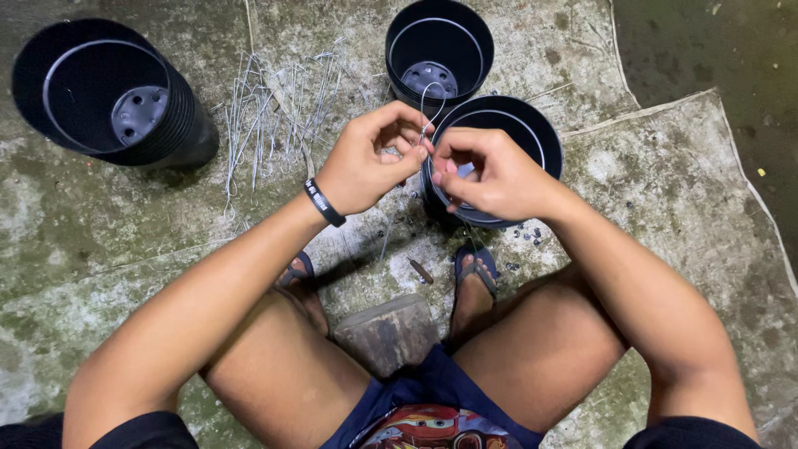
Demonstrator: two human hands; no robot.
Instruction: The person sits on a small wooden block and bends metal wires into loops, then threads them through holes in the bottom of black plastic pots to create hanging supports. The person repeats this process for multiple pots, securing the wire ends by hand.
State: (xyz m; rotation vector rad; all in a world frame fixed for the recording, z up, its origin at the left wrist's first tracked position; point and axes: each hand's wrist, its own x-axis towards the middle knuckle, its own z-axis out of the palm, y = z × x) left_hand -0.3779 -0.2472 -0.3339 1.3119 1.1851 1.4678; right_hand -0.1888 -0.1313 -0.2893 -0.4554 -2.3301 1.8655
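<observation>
Wire [428,104]: we hold a thin piece of bent grey wire between our two hands; its curved loop rises just above our fingertips and shows against the pot behind.
Left hand [366,162]: fingers curled in, thumb and forefinger pinched on the lower left end of the wire; a black wristband [324,202] sits on this wrist.
Right hand [486,175]: fingers folded close, fingertips pinched on the wire's right end, touching the left hand's fingertips.
Near pot [532,133]: a black plastic pot directly under and behind our right hand, partly covered by it; the wire sits over its left rim.
Far pot [439,50]: a second black pot just beyond our fingertips, touching the near pot, drain holes visible in its bottom.
Stack of pots [108,96]: black pots nested on their side, well to the left of our left hand.
Wire pile [266,125]: loose grey wire pieces spread on the ground between the stack and our left hand.
Wooden block [386,333]: below both hands, between our knees.
Sandals [475,262]: under our hands, on our feet.
Small dark bits [524,237]: scattered on the ground just below our right hand.
</observation>
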